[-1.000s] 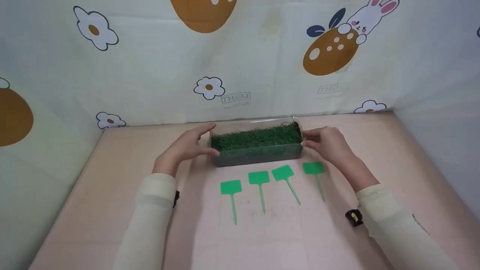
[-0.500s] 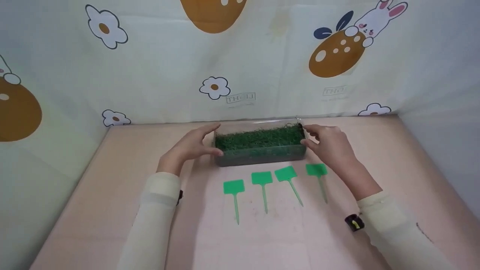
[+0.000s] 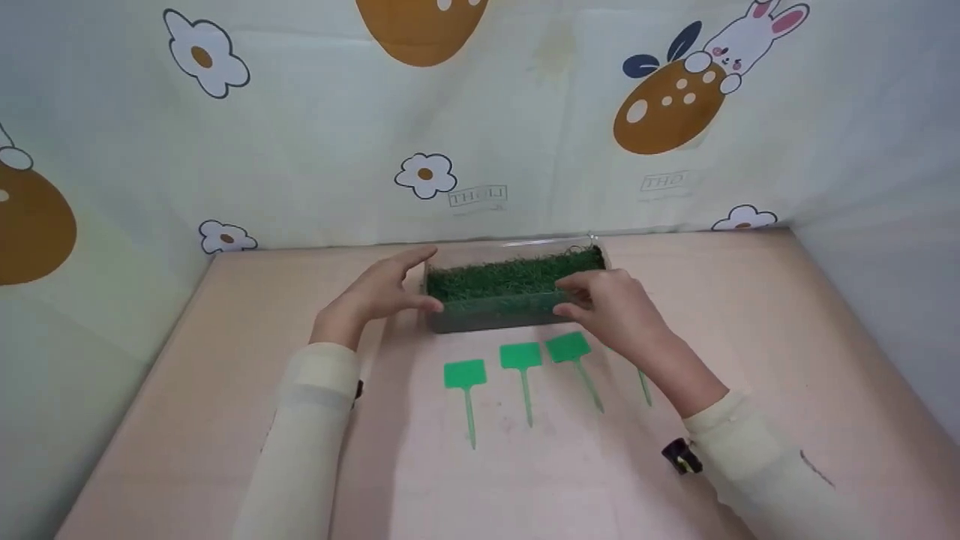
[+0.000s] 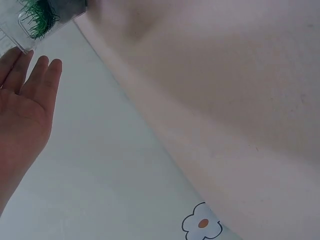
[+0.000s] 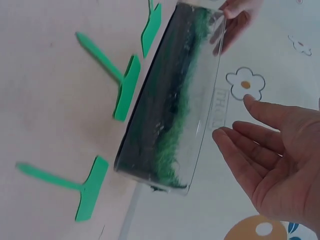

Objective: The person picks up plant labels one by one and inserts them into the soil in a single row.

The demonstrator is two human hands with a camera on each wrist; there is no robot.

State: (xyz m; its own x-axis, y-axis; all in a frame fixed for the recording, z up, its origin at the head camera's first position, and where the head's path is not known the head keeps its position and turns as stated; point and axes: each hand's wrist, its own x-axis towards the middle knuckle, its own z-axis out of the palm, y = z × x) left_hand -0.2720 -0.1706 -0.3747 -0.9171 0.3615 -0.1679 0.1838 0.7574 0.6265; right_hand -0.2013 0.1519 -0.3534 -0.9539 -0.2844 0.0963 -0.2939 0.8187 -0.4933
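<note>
A clear plastic box (image 3: 495,315) stands at the back of the table with a strip of artificial grass (image 3: 510,276) inside. At its left end my left hand (image 3: 379,291) spreads thumb and fingers across the corners; the left wrist view shows its fingers (image 4: 44,85) nearly straight, tips at the plastic. My right hand (image 3: 619,307) hovers before the box's right part, thumb and fingers parted with nothing between them. Several green plant labels lie in front: one at left (image 3: 465,373), one in the middle (image 3: 520,355), another (image 3: 568,346) beside it. My right hand mostly covers the rightmost label (image 3: 645,388).
A pale pink cover (image 3: 495,487) lies over the table. Behind the box rises a white patterned cloth wall (image 3: 315,150), close to the box's back side. More pale wall (image 3: 885,180) borders the right.
My right hand has left the box's right end and moved left and toward me, now partly covering the rightmost label. The left hand stays at the left end; the box and labels have not moved.
</note>
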